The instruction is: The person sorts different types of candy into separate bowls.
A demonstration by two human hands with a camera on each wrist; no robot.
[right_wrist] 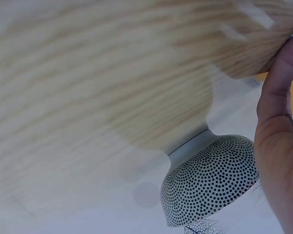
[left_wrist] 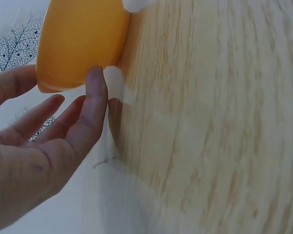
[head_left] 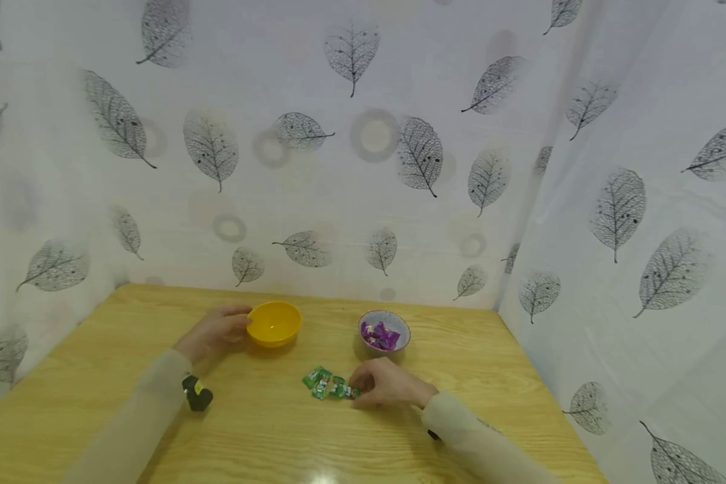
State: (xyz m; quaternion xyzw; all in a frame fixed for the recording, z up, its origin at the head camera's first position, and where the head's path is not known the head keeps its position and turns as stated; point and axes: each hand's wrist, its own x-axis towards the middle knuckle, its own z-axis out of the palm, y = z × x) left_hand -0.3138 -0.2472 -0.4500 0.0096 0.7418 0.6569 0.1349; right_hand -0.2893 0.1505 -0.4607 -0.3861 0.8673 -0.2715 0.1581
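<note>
My left hand [head_left: 220, 329] holds the rim and side of a yellow bowl [head_left: 274, 325] at the table's back. In the left wrist view, two fingertips touch the yellow bowl [left_wrist: 83, 39], while other fingers stay off it. At the middle of the table my right hand [head_left: 387, 383] bends over several small green wrapped candies [head_left: 322, 384], its thumb and fingertips around the rightmost one. A bit of green shows by the right hand [right_wrist: 283, 122] in the right wrist view; its fingertips are partly cut off there.
A dotted bowl [head_left: 384, 331] with purple wrapped candies [head_left: 380, 336] stands behind the right hand. Its speckled outer side shows in the right wrist view. Leaf-printed white curtains [head_left: 351, 168] hang along the back and right of the wooden table [head_left: 266, 430].
</note>
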